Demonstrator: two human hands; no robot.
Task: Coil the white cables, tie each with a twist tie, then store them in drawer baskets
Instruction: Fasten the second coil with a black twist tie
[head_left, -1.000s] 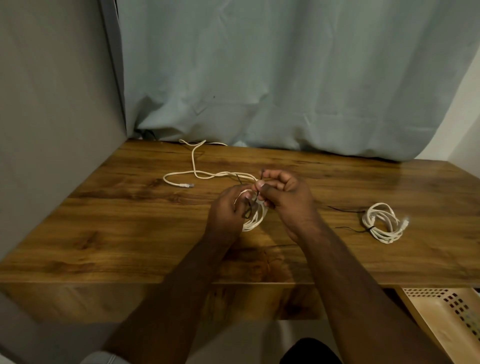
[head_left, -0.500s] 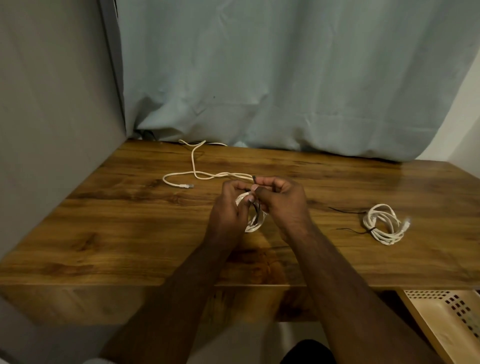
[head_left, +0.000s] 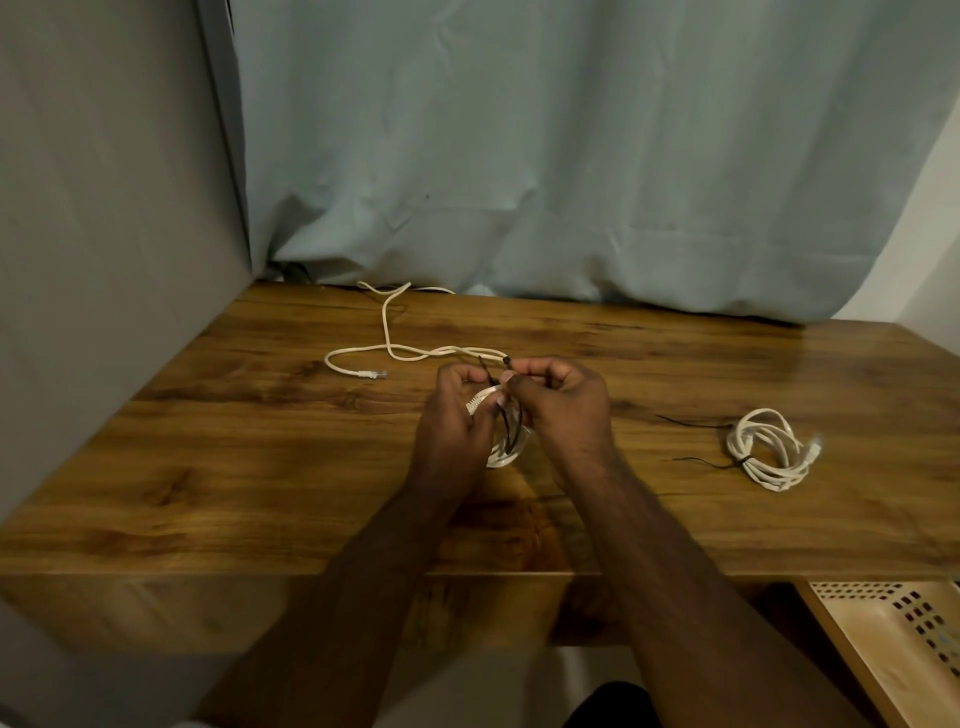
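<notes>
The white cable coil (head_left: 501, 447), light and springy at table centre, sits gripped in my left hand (head_left: 457, 415) while my right hand (head_left: 563, 405) pinches the twist tie (head_left: 506, 364) at 12 o'clock of the coil.

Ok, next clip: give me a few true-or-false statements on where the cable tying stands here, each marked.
1. Both hands hold the coil at the table's middle. True: the left hand and right hand grip the white coil and a black twist tie.
2. The coiled cable on the right is untied. False: the tied coil already has a black tie round it.
3. A loose cable lies uncoiled at the back. True: the loose cable trails across the table.
4. A coil already sits in the basket. False: the visible part of the basket holds no coil.
</notes>
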